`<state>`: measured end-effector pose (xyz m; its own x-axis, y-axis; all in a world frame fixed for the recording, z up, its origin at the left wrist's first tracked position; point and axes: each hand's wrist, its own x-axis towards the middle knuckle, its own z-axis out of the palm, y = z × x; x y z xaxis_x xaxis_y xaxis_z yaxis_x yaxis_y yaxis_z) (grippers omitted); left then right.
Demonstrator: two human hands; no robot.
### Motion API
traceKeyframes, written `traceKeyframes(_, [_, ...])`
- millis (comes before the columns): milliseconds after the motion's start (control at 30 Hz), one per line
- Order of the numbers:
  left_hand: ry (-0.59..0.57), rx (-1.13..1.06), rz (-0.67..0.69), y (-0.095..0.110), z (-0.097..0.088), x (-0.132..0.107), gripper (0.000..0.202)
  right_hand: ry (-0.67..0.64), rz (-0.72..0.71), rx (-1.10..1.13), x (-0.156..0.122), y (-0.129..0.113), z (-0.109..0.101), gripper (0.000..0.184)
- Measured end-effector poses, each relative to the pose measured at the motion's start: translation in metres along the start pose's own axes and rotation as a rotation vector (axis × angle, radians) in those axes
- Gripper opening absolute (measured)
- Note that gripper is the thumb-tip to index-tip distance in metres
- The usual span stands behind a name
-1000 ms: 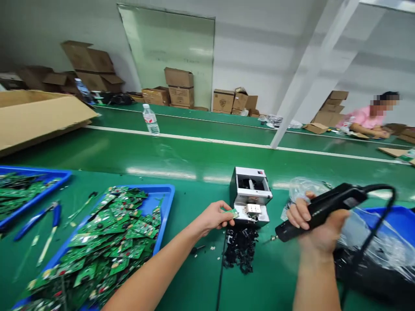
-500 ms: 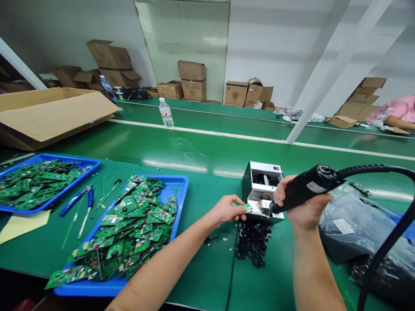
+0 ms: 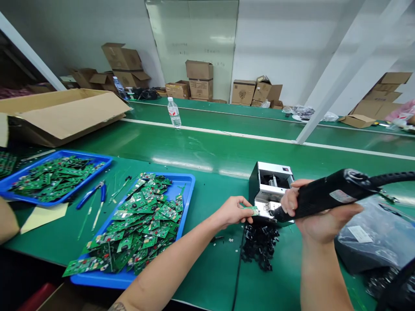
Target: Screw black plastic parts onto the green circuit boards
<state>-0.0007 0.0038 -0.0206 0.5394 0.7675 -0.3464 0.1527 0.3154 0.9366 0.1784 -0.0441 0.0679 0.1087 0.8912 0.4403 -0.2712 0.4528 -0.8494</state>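
Observation:
My left hand [image 3: 234, 212] pinches the end of a small green circuit board [image 3: 255, 211] at the front of a silver and black machine [image 3: 271, 193], which looks like a screw feeder. My right hand [image 3: 324, 222] is wrapped round a black corded electric screwdriver [image 3: 330, 195]. The tool lies nearly level and its nose points left, close to the machine's front ledge. Whether its tip touches anything cannot be made out. Below the machine, small black parts [image 3: 261, 247] lie in a heap on the green bench.
Left of my arm, a blue tray [image 3: 190, 190] holds piled circuit boards; another blue tray [image 3: 108, 160] lies beyond blue-handled pliers [image 3: 103, 192]. A plastic bag [image 3: 372, 229] sits at right. A water bottle [image 3: 174, 113] stands farther back. Another person's arm [image 3: 7, 221] shows at the left edge.
The view has turned slightly left. The screwdriver has tipped closer to level, and its nose is still by the machine. Another person's arm has come into view at the left edge.

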Motion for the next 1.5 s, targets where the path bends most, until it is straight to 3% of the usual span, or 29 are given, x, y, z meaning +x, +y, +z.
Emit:
traceKeyframes(133, [0.012, 0.023, 0.008, 0.001, 0.001, -0.002, 0.033, -0.027, -0.051, 0.033, 0.015, -0.003, 0.016, 0.077])
traceKeyframes(400, [0.026, 0.039, 0.028, -0.002, 0.002, -0.003, 0.033, -0.075, -0.01, 0.057, 0.03, 0.007, 0.03, 0.076])
traceKeyframes(767, [0.057, 0.06, -0.004, 0.005, 0.006, -0.006, 0.027, -0.063, 0.022, 0.057, 0.029, 0.017, 0.028, 0.078])
traceKeyframes(1133, [0.068, 0.05, -0.004, 0.002, 0.005, -0.005, 0.033, -0.107, 0.044, 0.058, 0.025, 0.028, 0.026, 0.078])
traceKeyframes(1333, [0.052, 0.062, -0.013, 0.002, 0.005, -0.005, 0.032, -0.073, 0.028, 0.06, 0.023, 0.019, 0.025, 0.079])
traceKeyframes(1500, [0.043, 0.078, -0.013, 0.001, 0.004, -0.006, 0.035, -0.012, -0.054, -0.028, 0.014, 0.003, 0.003, 0.078])
